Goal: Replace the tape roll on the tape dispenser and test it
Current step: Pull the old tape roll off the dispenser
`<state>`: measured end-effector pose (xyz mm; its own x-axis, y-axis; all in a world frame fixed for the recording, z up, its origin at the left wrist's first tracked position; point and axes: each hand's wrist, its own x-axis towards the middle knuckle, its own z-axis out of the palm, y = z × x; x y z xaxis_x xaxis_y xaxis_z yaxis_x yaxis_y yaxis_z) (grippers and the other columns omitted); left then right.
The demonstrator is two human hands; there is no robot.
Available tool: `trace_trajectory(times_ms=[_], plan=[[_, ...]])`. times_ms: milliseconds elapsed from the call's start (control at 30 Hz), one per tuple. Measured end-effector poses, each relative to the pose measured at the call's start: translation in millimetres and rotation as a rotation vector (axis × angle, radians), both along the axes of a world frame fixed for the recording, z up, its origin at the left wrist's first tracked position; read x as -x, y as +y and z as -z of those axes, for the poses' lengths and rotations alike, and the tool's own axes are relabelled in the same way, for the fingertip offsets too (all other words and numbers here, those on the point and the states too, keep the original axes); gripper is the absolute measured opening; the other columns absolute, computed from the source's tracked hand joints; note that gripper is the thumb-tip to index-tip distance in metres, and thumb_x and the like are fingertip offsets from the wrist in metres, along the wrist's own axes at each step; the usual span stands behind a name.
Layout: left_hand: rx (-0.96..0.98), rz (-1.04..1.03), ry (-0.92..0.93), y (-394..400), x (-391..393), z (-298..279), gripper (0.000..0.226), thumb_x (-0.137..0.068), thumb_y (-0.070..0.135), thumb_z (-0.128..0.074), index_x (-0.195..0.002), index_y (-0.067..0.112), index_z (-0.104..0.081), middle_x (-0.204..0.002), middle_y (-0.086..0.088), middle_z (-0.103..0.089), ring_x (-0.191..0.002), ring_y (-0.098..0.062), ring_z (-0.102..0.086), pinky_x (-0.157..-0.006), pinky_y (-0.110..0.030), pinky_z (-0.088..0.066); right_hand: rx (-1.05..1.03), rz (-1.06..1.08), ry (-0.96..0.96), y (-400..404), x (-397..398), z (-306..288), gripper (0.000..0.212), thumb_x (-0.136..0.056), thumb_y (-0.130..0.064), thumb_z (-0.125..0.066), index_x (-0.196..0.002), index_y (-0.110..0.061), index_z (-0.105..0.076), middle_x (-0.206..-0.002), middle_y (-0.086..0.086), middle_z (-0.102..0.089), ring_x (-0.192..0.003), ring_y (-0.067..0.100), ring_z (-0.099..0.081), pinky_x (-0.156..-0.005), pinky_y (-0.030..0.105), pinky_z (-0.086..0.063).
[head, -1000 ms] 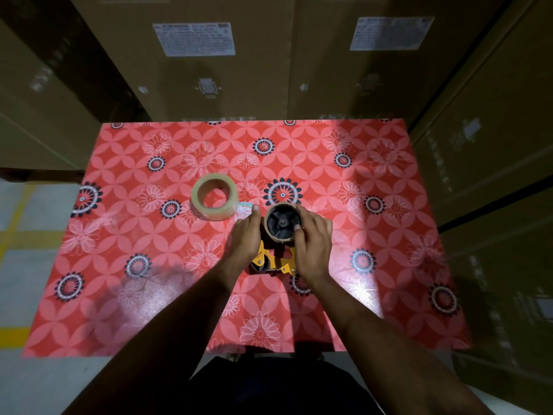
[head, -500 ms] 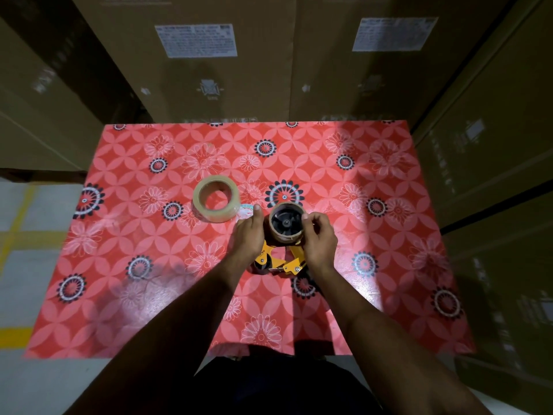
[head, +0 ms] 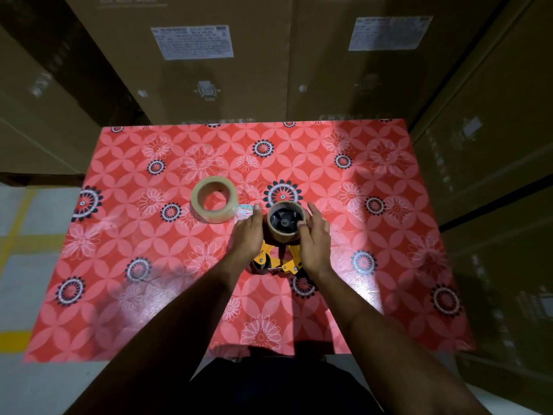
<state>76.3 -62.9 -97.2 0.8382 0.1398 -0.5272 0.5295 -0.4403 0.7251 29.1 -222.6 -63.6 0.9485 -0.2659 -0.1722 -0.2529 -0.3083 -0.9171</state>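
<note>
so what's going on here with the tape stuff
A person is working on a yellow tape dispenser standing on a table with a red floral cloth. Both hands are at the brown, nearly empty core sitting on the dispenser's black hub: the left hand steadies the left side, and the right hand has its fingers curled round the core's right edge. A full roll of clear tape lies flat on the cloth just to the left, untouched.
</note>
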Motion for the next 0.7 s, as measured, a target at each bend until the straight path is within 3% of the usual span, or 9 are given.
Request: trace_trajectory(times_ms=[67, 133, 267, 400, 500, 600, 700], plan=[[0.02, 0.009, -0.002, 1.8, -1.3, 2.4, 0.138, -0.06, 0.11, 0.002, -0.139, 0.02, -0.067, -0.142, -0.016, -0.068, -0.136, -0.034, -0.061, -0.116, -0.058, -0.045, -0.045, -0.003, 0.016, 1.2, 0.2, -5.5, 0.043, -0.086, -0.029, -0.042, -0.129, -0.028, -0.044, -0.123, 0.004, -0.047, -0.119, 0.022, -0.044, -0.101, 0.041, -0.044], [0.014, 0.036, -0.019, 1.7, -0.8, 2.2, 0.134, -0.065, 0.109, 0.0, -0.145, 0.022, -0.063, -0.149, -0.017, -0.063, -0.143, -0.035, -0.053, -0.12, -0.059, -0.039, -0.043, -0.051, 0.007, 1.3, 1.7, -7.9, 0.034, -0.084, -0.028, -0.043, -0.118, -0.027, -0.042, -0.119, 0.004, -0.05, -0.116, 0.021, -0.04, -0.092, 0.041, -0.043], [0.026, 0.04, -0.001, 3.0, 1.1, 8.1, 0.125, -0.072, 0.107, -0.002, -0.14, 0.023, -0.067, -0.147, -0.015, -0.065, -0.141, -0.033, -0.056, -0.119, -0.059, -0.041, 0.057, -0.147, -0.094, -0.8, 3.0, -1.1, 0.048, -0.088, -0.038, -0.054, -0.13, -0.018, -0.043, -0.123, 0.0, -0.048, -0.119, 0.02, -0.044, -0.095, 0.032, -0.042], [0.042, -0.036, 0.037, 7.3, -6.3, 29.0, 0.126, -0.07, 0.108, -0.003, -0.127, 0.02, -0.072, -0.134, -0.015, -0.072, -0.129, -0.036, -0.065, -0.112, -0.061, -0.047, 0.177, -0.169, -0.122, 0.7, 0.8, 7.3, 0.084, -0.069, -0.057, -0.079, -0.131, -0.012, -0.045, -0.121, -0.005, -0.042, -0.121, 0.018, -0.044, -0.097, 0.027, -0.045], [0.06, -0.054, 0.042, 8.4, -8.7, 31.7, 0.127, -0.07, 0.108, -0.001, -0.126, 0.019, -0.072, -0.132, -0.014, -0.074, -0.125, -0.035, -0.067, -0.11, -0.06, -0.049, 0.193, -0.139, -0.189, 2.3, 1.5, 6.3, 0.08, -0.069, -0.05, -0.084, -0.129, -0.012, -0.047, -0.119, -0.006, -0.044, -0.117, 0.018, -0.046, -0.094, 0.036, -0.048], [0.075, -0.058, 0.027, 8.8, -6.7, 27.9, 0.127, -0.07, 0.108, 0.002, -0.127, 0.025, -0.074, -0.133, -0.011, -0.075, -0.126, -0.032, -0.067, -0.11, -0.058, -0.049, 0.205, -0.161, -0.259, 2.4, 3.8, 4.3, 0.076, -0.071, -0.04, -0.088, -0.13, -0.013, -0.048, -0.12, -0.011, -0.046, -0.115, 0.014, -0.046, -0.094, 0.033, -0.046], [0.092, -0.057, 0.002, 6.4, -3.5, 18.8, 0.127, -0.068, 0.108, 0.003, -0.12, 0.025, -0.078, -0.129, -0.008, -0.076, -0.123, -0.03, -0.068, -0.111, -0.057, -0.048, 0.16, -0.129, -0.214, 1.2, 4.2, 1.8, 0.078, -0.071, -0.038, -0.089, -0.133, -0.015, -0.049, -0.122, -0.008, -0.049, -0.118, 0.014, -0.049, -0.095, 0.027, -0.044]])
